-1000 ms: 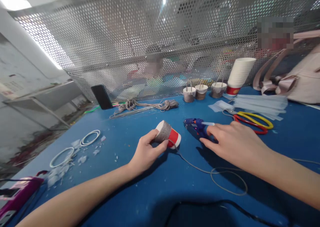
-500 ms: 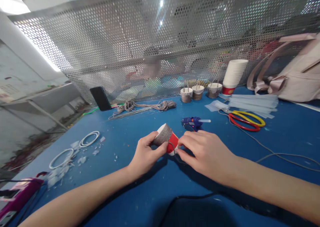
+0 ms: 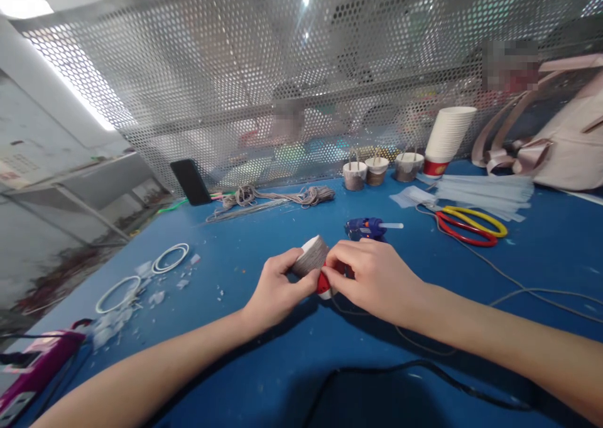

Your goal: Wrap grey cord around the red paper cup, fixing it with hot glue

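Observation:
A paper cup (image 3: 311,257), tilted on its side, is gripped between the thumb and fingers of my left hand (image 3: 281,283). Grey cord is wound round its upper part, and bare red shows lower down. My right hand (image 3: 372,276) is closed in a pinch against the cup's side, at the edge of the winding. Grey cord (image 3: 351,312) trails from under that hand; its pinched part is hidden by the fingers. Just beyond my right hand lies a blue glue gun (image 3: 366,228) with a clear glue stick in its back.
Along the mesh screen (image 3: 211,95) stand small cord-wrapped cups (image 3: 354,176), a stack of paper cups (image 3: 450,136) and a phone (image 3: 191,181). Cord bundles (image 3: 282,197), red and yellow-handled scissors (image 3: 466,227), translucent strips (image 3: 485,195), white rings (image 3: 170,258) and a power strip (image 3: 40,368) lie around.
My right hand has moved up from the cup's bottom to the edge of the winding, covering more of the red. The view has shifted slightly.

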`<action>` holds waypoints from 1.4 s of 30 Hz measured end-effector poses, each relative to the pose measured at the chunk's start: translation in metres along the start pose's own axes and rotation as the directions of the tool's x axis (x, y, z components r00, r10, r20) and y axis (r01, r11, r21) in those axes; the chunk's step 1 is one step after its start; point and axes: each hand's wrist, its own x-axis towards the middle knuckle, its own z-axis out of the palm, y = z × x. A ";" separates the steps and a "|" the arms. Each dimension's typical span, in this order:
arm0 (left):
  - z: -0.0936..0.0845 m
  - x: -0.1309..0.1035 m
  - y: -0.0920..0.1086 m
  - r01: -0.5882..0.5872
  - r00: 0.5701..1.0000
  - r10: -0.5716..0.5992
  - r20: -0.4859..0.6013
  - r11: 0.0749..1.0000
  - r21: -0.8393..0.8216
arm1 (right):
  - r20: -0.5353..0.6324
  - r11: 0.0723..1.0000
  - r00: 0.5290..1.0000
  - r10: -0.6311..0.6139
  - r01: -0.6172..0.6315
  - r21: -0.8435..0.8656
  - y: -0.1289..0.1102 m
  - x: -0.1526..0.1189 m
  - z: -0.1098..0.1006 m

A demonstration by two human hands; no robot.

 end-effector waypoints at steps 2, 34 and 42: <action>-0.001 0.000 0.000 -0.003 1.000 0.004 0.026 1.000 -0.005 | 0.007 0.999 1.000 0.029 -0.029 0.023 0.001 0.000 -0.001; -0.005 0.009 -0.015 -0.048 0.999 0.048 -0.021 0.999 -0.005 | 0.064 0.931 0.970 0.234 -0.243 0.274 0.023 -0.033 -0.027; -0.007 0.015 -0.019 -0.055 0.998 0.055 -0.025 0.998 -0.023 | 0.010 0.989 0.997 -0.079 0.077 0.127 0.035 -0.058 0.007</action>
